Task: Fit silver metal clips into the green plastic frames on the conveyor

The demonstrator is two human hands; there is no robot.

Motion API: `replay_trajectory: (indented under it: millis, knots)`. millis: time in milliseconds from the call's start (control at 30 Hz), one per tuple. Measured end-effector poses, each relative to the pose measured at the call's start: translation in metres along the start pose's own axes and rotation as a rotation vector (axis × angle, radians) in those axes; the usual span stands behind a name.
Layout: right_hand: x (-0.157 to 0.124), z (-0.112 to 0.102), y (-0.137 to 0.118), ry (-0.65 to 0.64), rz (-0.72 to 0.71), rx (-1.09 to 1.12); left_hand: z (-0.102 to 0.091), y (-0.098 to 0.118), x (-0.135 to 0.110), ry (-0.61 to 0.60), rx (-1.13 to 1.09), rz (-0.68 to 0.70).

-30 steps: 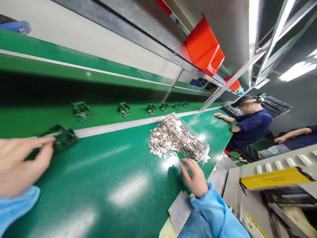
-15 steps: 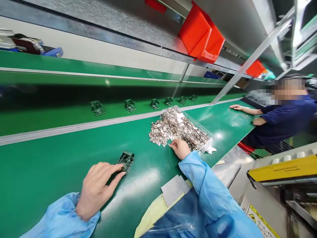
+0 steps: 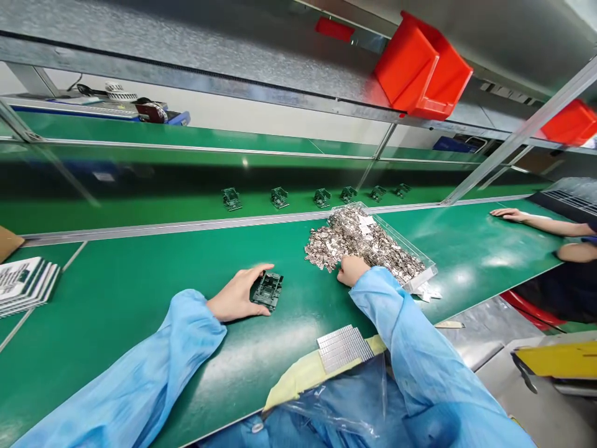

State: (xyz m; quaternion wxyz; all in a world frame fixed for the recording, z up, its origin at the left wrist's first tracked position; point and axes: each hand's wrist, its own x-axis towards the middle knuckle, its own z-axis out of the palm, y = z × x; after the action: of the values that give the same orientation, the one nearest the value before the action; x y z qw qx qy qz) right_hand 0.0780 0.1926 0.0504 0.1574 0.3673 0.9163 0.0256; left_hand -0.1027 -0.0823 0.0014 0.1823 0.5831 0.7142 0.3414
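My left hand [image 3: 239, 294] rests on the green bench [image 3: 140, 292] with thumb and fingers closed around a small dark green circuit assembly [image 3: 268, 290]. My right hand [image 3: 351, 269] is at the near edge of a heap of small shiny metal pieces [image 3: 361, 242]. Its fingers are curled into the pieces, and whether they hold one is hidden. The heap spills out of a clear plastic tray [image 3: 420, 277]. Both arms are in light blue sleeves.
Several more green assemblies [image 3: 278, 197] ride the conveyor belt behind a metal rail. A stack of grey strips [image 3: 344, 347] lies at the bench's near edge. Printed cards [image 3: 23, 283] sit at left. Red bins [image 3: 422, 67] hang overhead. Another person's arm [image 3: 532, 219] rests at right.
My left hand slid the green assembly from the far left toward the middle of the bench. My right hand moved up into the edge of the metal pieces. The view swung left.
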Motion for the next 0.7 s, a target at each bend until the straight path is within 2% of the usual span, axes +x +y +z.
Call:
replay_trajectory:
  millis: [133, 233, 333, 467, 533, 633, 700]
  knots:
    - [-0.007, 0.002, -0.004, 0.033, 0.026, -0.02, 0.013, 0.007, -0.01, 0.205, -0.126, 0.004]
    - [-0.013, 0.004, -0.002, 0.059, 0.036, -0.011, 0.027, 0.014, -0.021, 0.356, -0.365, -0.153]
    - [-0.018, 0.004, 0.002, 0.087, 0.022, 0.03, 0.042, 0.026, -0.029, 0.412, -0.689, -0.269]
    - [-0.039, 0.0, 0.005, 0.152, -0.013, 0.125, 0.054, 0.044, -0.036, 0.427, -0.944, -0.256]
    - [-0.063, -0.002, 0.0, 0.197, -0.055, 0.344, 0.057, 0.052, -0.038, 0.451, -0.995, -0.241]
    - [-0.111, -0.001, -0.02, 0.197, -0.148, 1.029, 0.062, 0.062, -0.041, 0.49, -1.011, -0.22]
    - [-0.142, 0.003, -0.041, 0.143, -0.182, 1.357, 0.065, 0.067, -0.042, 0.488, -1.014, -0.207]
